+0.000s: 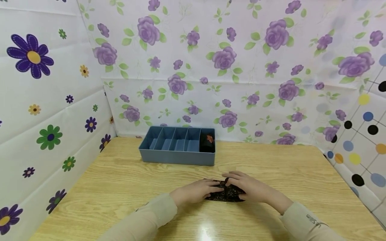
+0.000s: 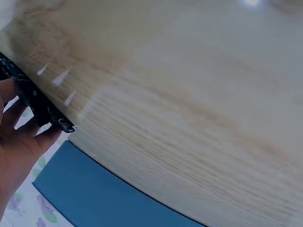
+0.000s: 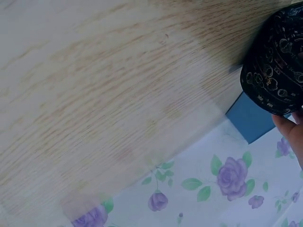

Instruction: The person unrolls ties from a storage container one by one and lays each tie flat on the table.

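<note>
A folded black cloth [image 1: 221, 195] with a pale gold print lies on the wood table in front of the blue box. My left hand [image 1: 197, 191] rests on its left part, fingers stretched across the top. In the left wrist view the cloth [image 2: 33, 97] shows nearly edge-on against those fingers. My right hand [image 1: 250, 187] grips the right part, fingers bent over the far edge and thumb at the near right corner. From the right wrist, the cloth [image 3: 274, 66] shows a rounded edge with fingertips at its border; most of that hand is out of frame.
Behind the hands stands the blue divided box [image 1: 178, 157]; its rightmost compartment holds a black cloth bundle [image 1: 206, 142] with a red-orange leaf mark. Flowered sheeting [image 1: 187, 83] rises behind the wood table [image 1: 120, 180], with more printed sheeting at both sides.
</note>
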The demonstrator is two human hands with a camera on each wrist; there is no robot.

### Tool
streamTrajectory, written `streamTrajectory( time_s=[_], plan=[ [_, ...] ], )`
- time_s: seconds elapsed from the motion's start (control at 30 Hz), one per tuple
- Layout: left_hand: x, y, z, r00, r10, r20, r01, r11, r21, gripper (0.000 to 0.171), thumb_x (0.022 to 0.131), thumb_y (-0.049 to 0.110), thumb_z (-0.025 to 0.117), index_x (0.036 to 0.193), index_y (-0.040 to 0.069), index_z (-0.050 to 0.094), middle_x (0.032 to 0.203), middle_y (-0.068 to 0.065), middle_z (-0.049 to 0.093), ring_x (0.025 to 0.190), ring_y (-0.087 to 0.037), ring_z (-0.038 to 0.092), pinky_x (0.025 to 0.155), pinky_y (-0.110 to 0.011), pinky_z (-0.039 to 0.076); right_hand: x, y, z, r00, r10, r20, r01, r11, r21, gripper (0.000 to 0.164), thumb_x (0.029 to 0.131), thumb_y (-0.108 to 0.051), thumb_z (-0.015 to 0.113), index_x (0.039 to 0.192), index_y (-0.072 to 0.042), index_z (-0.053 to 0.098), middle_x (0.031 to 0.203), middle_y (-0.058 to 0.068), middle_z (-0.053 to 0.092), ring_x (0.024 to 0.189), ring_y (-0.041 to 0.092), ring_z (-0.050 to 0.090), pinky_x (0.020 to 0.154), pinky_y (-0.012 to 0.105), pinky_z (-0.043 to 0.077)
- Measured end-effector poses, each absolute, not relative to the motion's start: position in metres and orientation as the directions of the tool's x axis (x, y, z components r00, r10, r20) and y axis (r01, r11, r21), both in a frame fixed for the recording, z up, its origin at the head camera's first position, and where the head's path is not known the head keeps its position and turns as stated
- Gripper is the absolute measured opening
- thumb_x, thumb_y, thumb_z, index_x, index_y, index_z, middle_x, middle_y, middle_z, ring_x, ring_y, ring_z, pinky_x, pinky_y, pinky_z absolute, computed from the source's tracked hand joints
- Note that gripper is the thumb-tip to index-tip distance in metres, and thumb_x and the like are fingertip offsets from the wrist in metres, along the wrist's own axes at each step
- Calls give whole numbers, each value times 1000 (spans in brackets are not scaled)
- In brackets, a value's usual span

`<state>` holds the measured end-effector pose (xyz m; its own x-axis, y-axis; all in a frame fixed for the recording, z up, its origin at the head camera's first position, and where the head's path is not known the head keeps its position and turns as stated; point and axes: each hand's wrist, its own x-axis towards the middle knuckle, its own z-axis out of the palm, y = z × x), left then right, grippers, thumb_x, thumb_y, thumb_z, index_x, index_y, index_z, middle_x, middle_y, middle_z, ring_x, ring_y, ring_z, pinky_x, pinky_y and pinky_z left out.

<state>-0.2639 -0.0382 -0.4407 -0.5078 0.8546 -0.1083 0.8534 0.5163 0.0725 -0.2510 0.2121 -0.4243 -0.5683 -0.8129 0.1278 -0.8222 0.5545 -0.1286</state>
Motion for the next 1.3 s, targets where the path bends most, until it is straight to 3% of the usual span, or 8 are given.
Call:
streamTrajectory(
  time_s=[0.17, 0.57, 0.87, 1.3],
  plan=[
    [-263, -37, -439, -524, 842, -132, 842, 535, 73, 52, 97, 12, 52, 145, 30, 39, 151, 1, 36, 139, -23, 36, 108, -33, 39, -251, 215, -423, -587, -808, 55, -807, 578, -121, 53, 78, 0, 72, 126, -18, 57, 137, 13, 48, 120, 36, 48, 94, 50, 48],
    [-264, -39, -443, -528, 834, -162, 827, 548, 128, 55, 97, 10, 51, 146, 31, 37, 152, 1, 34, 140, -24, 33, 110, -35, 38, -250, 211, -425, -612, -790, 8, -790, 611, -56, 34, 80, -19, 76, 104, -18, 53, 134, 11, 50, 122, 33, 48, 93, 54, 45],
    [-266, -46, -443, -511, 845, -155, 840, 530, 116, 55, 97, 11, 52, 146, 30, 36, 152, -1, 34, 140, -23, 34, 110, -35, 37, -252, 213, -422, -584, -811, 38, -809, 585, 51, 40, 77, -19, 78, 114, -17, 62, 123, 10, 55, 106, 27, 56, 81, 43, 53],
    [-266, -62, -443, -523, 835, -173, 828, 545, 129, 55, 97, 9, 51, 146, 29, 37, 152, -2, 34, 140, -23, 34, 111, -35, 36, -250, 209, -426, -620, -783, 51, -784, 616, -73, 36, 80, -17, 76, 110, -16, 55, 137, 9, 50, 122, 33, 49, 93, 53, 46]
  ],
)
